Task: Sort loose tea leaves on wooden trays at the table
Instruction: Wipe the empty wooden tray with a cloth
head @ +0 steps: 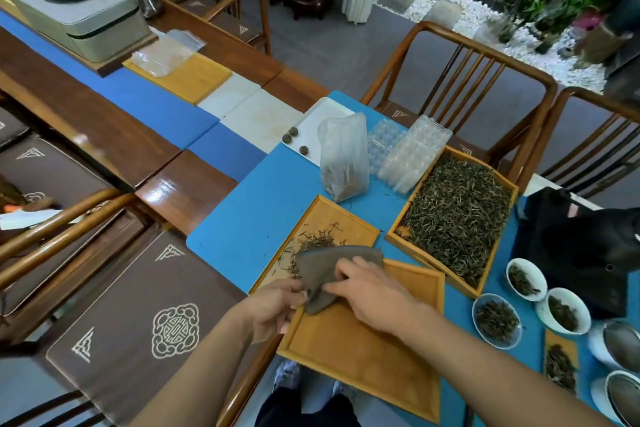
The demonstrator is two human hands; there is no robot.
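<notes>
Two shallow wooden trays lie before me on the blue mat. The near tray (360, 350) is bare of leaves. The far tray (332, 215) carries a small scatter of loose tea leaves (311, 241). A grey-brown cloth (322, 270) spans both trays, partly covering the leaves. My left hand (273, 308) pinches the cloth's lower edge, and my right hand (370, 291) grips it from above with curled fingers. A deeper wooden box (393, 234) to the right is filled with tea leaves (457, 215).
A plastic bag (344, 159) with some leaves stands behind the trays, beside clear blister moulds (412, 152) and a white tray (322, 114) with three tea balls. White bowls (497, 321) of leaves and a black bag (581, 246) sit right. Wooden chairs ring the table.
</notes>
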